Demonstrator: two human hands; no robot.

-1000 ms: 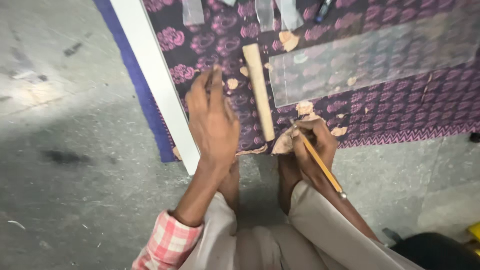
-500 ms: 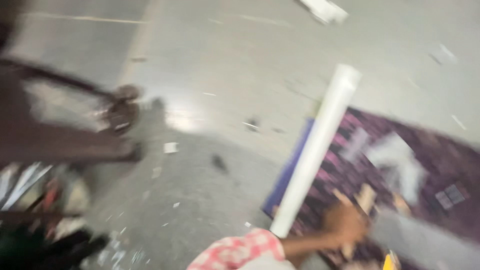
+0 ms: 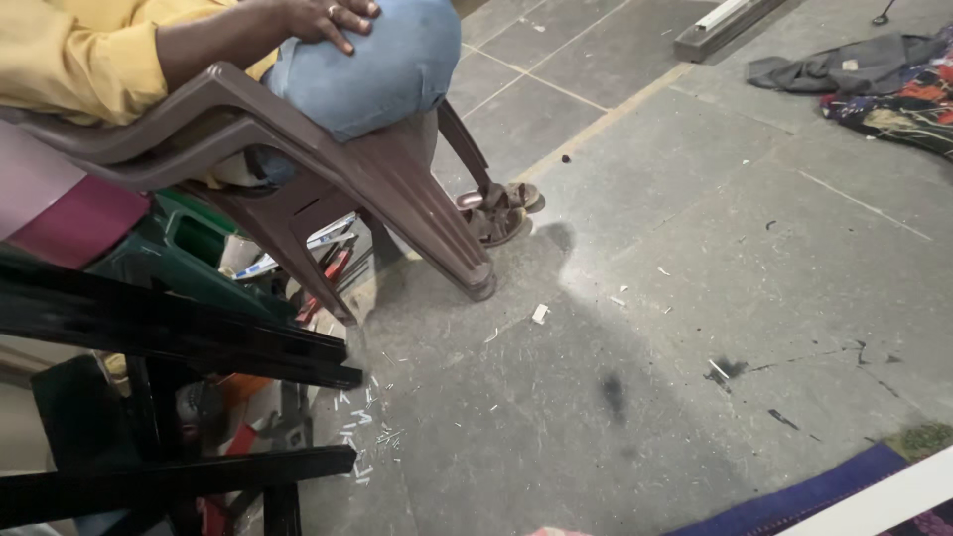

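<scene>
**A:** Where are your hands? The head view holds neither of them. You are looking away across the grey stone-tile floor [image 3: 695,248], so I cannot tell whether your fingers are spread, curled or wrapped around anything.

**B:** What shows nearest to you, then?

**A:** Only the bottom right corner of the frame: a strip of the dark blue cloth edge [image 3: 794,501] and, just beside it, the slanted end of the long white flat bar [image 3: 884,504]. A sliver of the purple patterned fabric [image 3: 933,521] sits at the very corner, beyond the bar. At the bottom edge, a tiny patch of pink checked sleeve [image 3: 556,532] peeks in; I cannot make out more of it.

**B:** And the hand at the top?

**A:** That one is not yours. Another person sits in the brown plastic chair [image 3: 328,169], wearing a yellow sleeve [image 3: 89,50], and their hand [image 3: 323,18] lies flat and relaxed, fingers loosely spread, on a knee in light blue jeans [image 3: 377,65]. It holds nothing. A ring shows on one finger.

**B:** Anything else around?

**A:** A pair of brown sandals [image 3: 501,208] rests by the chair's front leg. Small white scraps [image 3: 362,437] lie scattered on the floor near the black frame bars [image 3: 179,337] at left. A crumpled grey cloth [image 3: 844,65] lies far off at the upper right.
</scene>
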